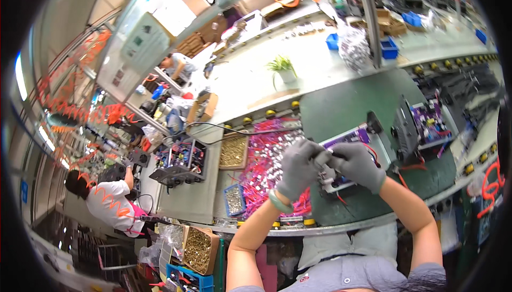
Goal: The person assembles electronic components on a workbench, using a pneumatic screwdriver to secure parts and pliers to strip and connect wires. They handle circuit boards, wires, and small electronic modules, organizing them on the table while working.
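My left hand [300, 168] and my right hand [356, 165], both in grey gloves, meet fingertip to fingertip over an open metal chassis [380, 156]. The fingers of each are pinched together; whatever lies between them is too small or hidden to name. Under and behind the gloves, the chassis shows a purple circuit board [349, 136] and red wires. It rests on a green mat [333, 102]. Beside my left hand spreads a heap of pink and red wires with white connectors [261, 166].
A second chassis with purple boards [426, 124] stands at right. Trays of brass screws [233, 151] and silver screws [233, 200] lie left of the wires. Farther left are another electronics unit [181, 164] and a co-worker [109, 204]. A potted plant [285, 70] stands behind.
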### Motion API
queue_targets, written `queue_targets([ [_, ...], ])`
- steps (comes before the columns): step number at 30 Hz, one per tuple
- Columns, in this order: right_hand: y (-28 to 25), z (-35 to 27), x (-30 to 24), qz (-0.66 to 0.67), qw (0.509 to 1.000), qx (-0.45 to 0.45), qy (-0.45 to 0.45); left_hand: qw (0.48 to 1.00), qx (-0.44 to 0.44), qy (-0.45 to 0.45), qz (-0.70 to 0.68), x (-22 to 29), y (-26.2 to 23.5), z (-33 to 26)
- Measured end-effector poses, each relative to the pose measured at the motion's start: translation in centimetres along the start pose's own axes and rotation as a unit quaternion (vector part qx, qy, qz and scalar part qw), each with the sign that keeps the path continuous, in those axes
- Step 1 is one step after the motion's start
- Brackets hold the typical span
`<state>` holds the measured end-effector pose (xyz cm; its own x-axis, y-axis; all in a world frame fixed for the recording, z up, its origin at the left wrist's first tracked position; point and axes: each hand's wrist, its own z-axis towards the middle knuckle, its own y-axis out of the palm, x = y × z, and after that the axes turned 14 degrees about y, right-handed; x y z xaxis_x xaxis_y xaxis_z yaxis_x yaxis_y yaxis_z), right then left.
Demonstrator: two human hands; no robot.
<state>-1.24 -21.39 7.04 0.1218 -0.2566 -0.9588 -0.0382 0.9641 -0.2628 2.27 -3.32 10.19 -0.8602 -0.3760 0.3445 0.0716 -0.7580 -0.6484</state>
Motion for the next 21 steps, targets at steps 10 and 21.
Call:
queue_targets([
  [10, -0.2, 2.1, 0.3, -0.311, 0.928, 0.105, -0.177, 0.987, 0.012, -0.142, -0.070, -2.0, 1.0, -2.7],
  [21, 0.3, 3.7, 1.0, -0.472, 0.878, -0.016, -0.079, 0.746, -0.049, -0.369, -0.552, -2.0, -0.1, -4.0],
])
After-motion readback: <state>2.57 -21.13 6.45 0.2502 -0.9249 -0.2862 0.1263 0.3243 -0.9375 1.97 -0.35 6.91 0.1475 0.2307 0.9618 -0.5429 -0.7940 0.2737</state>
